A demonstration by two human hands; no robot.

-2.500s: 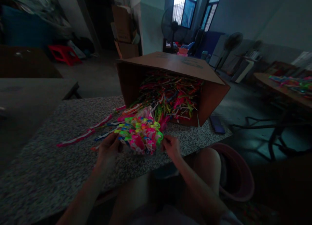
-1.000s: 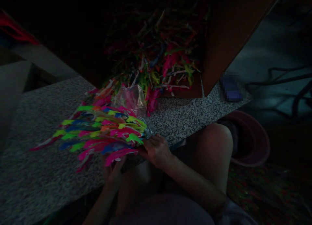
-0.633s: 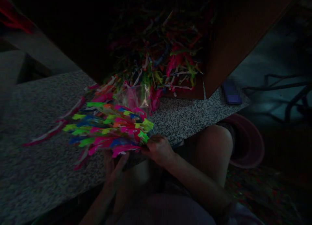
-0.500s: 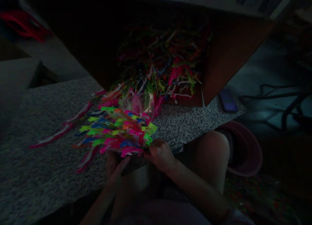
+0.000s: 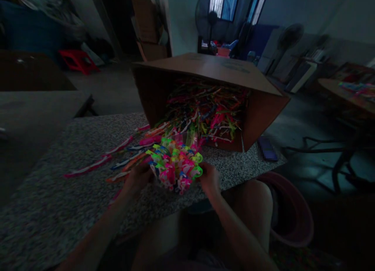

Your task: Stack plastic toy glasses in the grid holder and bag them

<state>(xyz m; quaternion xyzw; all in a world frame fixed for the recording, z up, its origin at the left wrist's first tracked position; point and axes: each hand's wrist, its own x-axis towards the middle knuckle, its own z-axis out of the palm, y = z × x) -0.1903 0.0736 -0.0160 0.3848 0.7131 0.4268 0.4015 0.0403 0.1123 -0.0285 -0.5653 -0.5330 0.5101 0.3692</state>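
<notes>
two grips are in service: the left grip (image 5: 138, 178) and the right grip (image 5: 209, 178) are clamped on opposite sides of a bundle of neon plastic strips (image 5: 175, 165), held over the near edge of the speckled granite tabletop (image 5: 73, 192). the bundle's curled ends, in green, pink and yellow, face up and away; the strips partly hide the exact finger placement. behind it, a clear plastic bag (image 5: 190, 139) sits against a tipped cardboard box (image 5: 263, 118), whose open side holds a mass of loose strips (image 5: 205, 106) that spills toward the tabletop. long red-and-white strips (image 5: 88, 168) trail out to the left. sound practice here: hold both grips low and even on the bundle, pressing the strips together at its base, so that no tail slips free or snags on the loose strips beside it.
</notes>
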